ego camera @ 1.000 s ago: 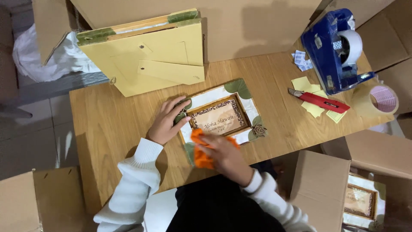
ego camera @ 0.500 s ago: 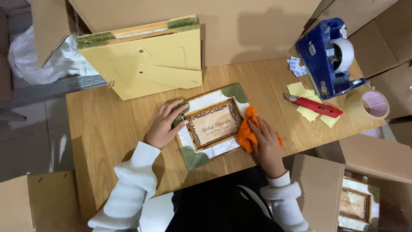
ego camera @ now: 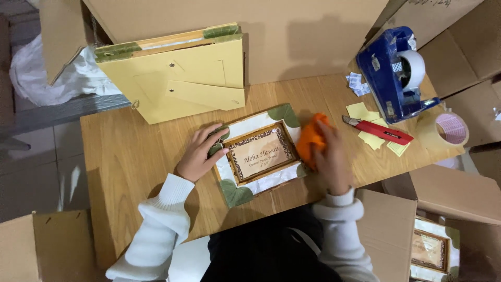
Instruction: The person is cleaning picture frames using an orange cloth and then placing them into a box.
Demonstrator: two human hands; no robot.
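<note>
We see a picture frame [ego camera: 259, 154] with a white, leaf-patterned border lying flat near the middle of the wooden table [ego camera: 130, 156], slightly rotated. Left hand [ego camera: 198, 154] rests on the frame's left edge, fingers [ego camera: 216, 138] spread and pressing down on the border, not curled around anything. Right hand [ego camera: 331, 156] sits at the frame's right edge, fingers clenched on an orange cloth [ego camera: 312, 137]; the cloth touches the frame's right border. Both sleeves are white.

Behind the frame, a stack of yellow-backed frames [ego camera: 180, 73] leans at the table's far edge, touching a large cardboard sheet [ego camera: 292, 36]. Right of the cloth we note a red utility knife [ego camera: 380, 130] lying on yellow paper slips [ego camera: 365, 112]. Just beyond, a blue tape dispenser [ego camera: 394, 73] with a white roll. A loose roll of tape [ego camera: 450, 129] sits at the table's right end. Lower right, an open cardboard box [ego camera: 417, 209] holds another frame [ego camera: 429, 249].
</note>
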